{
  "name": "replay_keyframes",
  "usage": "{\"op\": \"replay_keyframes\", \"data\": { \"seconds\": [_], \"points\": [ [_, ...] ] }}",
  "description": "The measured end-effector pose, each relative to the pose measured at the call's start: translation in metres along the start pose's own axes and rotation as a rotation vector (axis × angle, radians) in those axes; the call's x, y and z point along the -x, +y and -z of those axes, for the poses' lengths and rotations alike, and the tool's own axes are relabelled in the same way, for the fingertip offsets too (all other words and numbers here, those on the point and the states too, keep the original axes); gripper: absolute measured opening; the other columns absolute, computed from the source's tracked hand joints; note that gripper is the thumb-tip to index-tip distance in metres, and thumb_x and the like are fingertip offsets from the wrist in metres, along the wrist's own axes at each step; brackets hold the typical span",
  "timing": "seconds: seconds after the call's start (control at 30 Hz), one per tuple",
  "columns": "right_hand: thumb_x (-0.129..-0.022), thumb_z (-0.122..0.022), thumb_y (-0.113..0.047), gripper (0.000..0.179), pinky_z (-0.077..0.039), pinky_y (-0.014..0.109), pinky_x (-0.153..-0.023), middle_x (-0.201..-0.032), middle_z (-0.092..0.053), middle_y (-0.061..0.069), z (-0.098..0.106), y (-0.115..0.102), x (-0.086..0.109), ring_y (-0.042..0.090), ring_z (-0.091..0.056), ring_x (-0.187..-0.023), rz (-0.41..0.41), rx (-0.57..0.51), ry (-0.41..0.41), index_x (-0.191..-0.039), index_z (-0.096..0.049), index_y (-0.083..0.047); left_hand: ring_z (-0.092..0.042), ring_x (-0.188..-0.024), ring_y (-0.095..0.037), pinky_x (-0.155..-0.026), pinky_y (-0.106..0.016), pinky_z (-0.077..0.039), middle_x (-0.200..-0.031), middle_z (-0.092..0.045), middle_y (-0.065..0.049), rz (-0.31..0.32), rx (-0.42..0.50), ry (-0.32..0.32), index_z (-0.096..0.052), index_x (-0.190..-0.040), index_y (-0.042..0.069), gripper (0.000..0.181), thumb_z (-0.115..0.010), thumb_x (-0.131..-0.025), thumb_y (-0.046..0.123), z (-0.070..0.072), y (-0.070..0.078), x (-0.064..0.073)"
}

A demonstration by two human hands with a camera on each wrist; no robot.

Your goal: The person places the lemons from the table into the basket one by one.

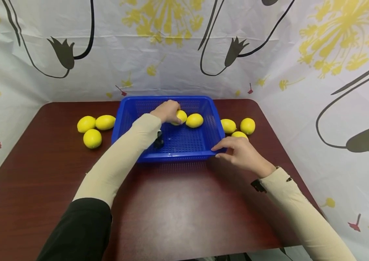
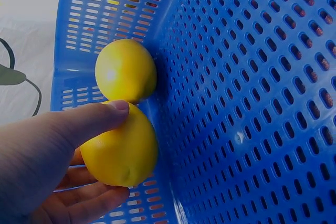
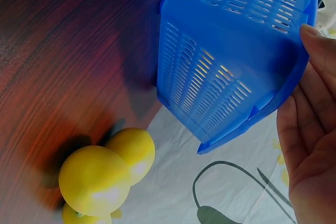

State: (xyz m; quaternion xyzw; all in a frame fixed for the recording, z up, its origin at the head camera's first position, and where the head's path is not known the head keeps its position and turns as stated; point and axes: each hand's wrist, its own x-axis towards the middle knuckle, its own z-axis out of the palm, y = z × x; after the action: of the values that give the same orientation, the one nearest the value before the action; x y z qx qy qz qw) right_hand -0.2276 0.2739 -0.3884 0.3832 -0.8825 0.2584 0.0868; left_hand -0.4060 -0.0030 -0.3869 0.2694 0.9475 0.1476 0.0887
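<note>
A blue perforated plastic basket (image 1: 171,156) stands on the table toward its far side. Inside it, my left hand (image 1: 167,110) grips a yellow lemon (image 2: 123,148), thumb on one side and fingers on the other. Right beside that fruit, a second lemon (image 1: 194,120) lies in the basket near its back wall. At the basket's front right corner, my right hand (image 1: 243,154) pinches the rim between thumb and fingers. The right wrist view shows the palm (image 3: 315,135) outside the basket wall.
Three lemons (image 1: 92,139) sit on the table left of the basket. Three more lemons (image 1: 247,125) lie to its right, one partly behind my right hand. A patterned white cloth (image 1: 177,72) hangs behind the dark wooden table (image 1: 177,214).
</note>
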Motion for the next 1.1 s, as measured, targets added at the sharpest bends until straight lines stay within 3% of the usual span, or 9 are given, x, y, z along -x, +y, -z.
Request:
{"op": "replay_keyframes", "data": {
  "seconds": [0.13, 0.43, 0.63, 0.97, 1.1],
  "points": [
    [-0.080, -0.085, -0.005, 0.026, -0.053, 0.027, -0.063, -0.099, -0.073, -0.005, -0.0003, -0.0003, 0.0001, 0.009, -0.064, -0.085, 0.000, 0.001, -0.002, -0.103, -0.078, -0.014, -0.057, -0.083, -0.023, -0.070, -0.034, -0.048, -0.105, -0.067, -0.012, 0.008, 0.003, -0.011, -0.069, -0.114, 0.000, 0.041, -0.080, -0.087, 0.029, -0.0034, -0.0024, -0.0022],
    [-0.080, -0.085, -0.004, 0.026, -0.056, 0.038, -0.063, -0.099, -0.073, -0.003, 0.0005, -0.0011, -0.0003, 0.010, -0.064, -0.085, -0.007, -0.001, -0.009, -0.103, -0.078, -0.013, -0.056, -0.082, -0.023, -0.070, -0.034, -0.047, -0.105, -0.067, -0.012, 0.004, 0.009, -0.018, -0.068, -0.115, 0.000, 0.041, -0.080, -0.088, 0.029, -0.0072, -0.0009, -0.0015],
    [-0.080, -0.085, -0.003, 0.026, -0.054, 0.035, -0.063, -0.098, -0.073, -0.004, 0.0006, -0.0004, 0.0002, 0.011, -0.064, -0.084, -0.009, 0.000, 0.002, -0.103, -0.078, -0.013, -0.053, -0.078, -0.022, -0.066, -0.033, -0.044, -0.102, -0.066, -0.012, -0.013, -0.001, -0.006, -0.068, -0.113, -0.001, 0.039, -0.079, -0.089, 0.028, -0.0063, 0.0008, -0.0022],
    [-0.080, -0.084, -0.002, 0.027, -0.055, 0.037, -0.062, -0.099, -0.073, -0.004, 0.0005, -0.0003, -0.0001, 0.009, -0.062, -0.082, -0.012, -0.006, -0.002, -0.103, -0.078, -0.013, -0.057, -0.087, -0.023, -0.075, -0.037, -0.048, -0.112, -0.066, -0.014, -0.005, -0.040, -0.018, -0.065, -0.121, -0.001, 0.045, -0.077, -0.091, 0.030, -0.0086, -0.0001, -0.0025],
    [-0.080, -0.084, -0.003, 0.027, -0.053, 0.030, -0.062, -0.099, -0.073, -0.005, 0.0001, 0.0001, 0.0000, 0.009, -0.061, -0.082, -0.013, -0.003, -0.005, -0.103, -0.078, -0.014, -0.056, -0.087, -0.024, -0.076, -0.037, -0.048, -0.112, -0.066, -0.014, 0.000, -0.042, -0.019, -0.065, -0.121, -0.001, 0.045, -0.078, -0.090, 0.030, -0.0086, 0.0010, -0.0010]
  ]
}}
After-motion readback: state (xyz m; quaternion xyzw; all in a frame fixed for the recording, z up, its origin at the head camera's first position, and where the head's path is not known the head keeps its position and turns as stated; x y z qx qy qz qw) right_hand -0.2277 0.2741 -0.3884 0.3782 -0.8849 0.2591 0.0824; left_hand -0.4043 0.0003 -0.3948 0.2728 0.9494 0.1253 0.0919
